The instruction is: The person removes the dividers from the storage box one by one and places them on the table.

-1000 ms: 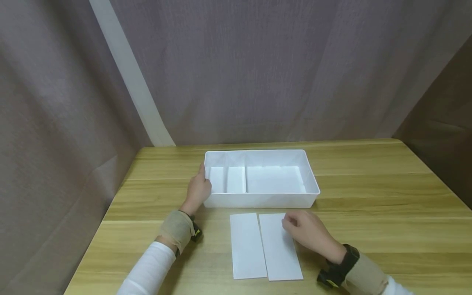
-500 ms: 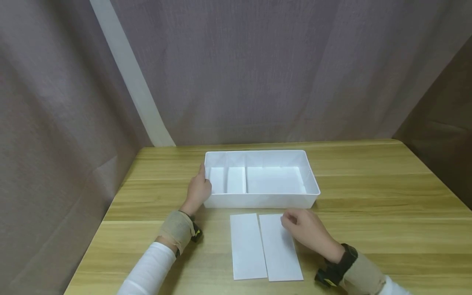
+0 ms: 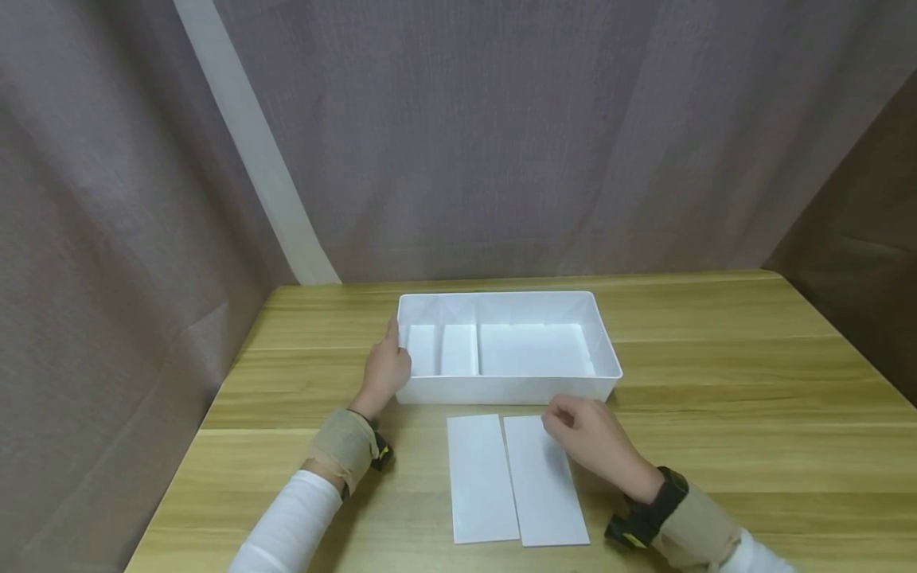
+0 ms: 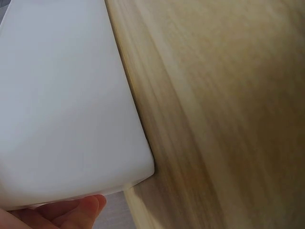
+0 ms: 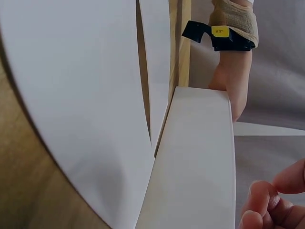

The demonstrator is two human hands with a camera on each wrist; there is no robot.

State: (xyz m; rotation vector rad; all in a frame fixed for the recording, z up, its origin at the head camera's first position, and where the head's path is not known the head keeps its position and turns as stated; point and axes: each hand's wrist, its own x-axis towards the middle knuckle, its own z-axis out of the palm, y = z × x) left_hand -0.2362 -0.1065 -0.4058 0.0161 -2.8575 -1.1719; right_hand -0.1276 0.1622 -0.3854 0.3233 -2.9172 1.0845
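Note:
A long white plastic box with thin upright partitions inside stands on the table. At its left end is my left hand, index finger stretched along the side, thumb side at the near left rim. In the left wrist view, bent fingers lie against the box's end wall. Two flat white rectangular panels lie side by side in front of the box: a left panel and a right panel. My right hand hovers over the right panel's far right corner, fingers loosely curled, with nothing visible in them.
The wooden table extends to both sides of the box and panels. Behind it hangs a grey-purple curtain, with a pale vertical strip at the left. Only a narrow gap separates the panels from the box.
My right hand has drifted slightly left and away from me, toward the box's near wall. The left hand, the box and both panels have stayed in place.

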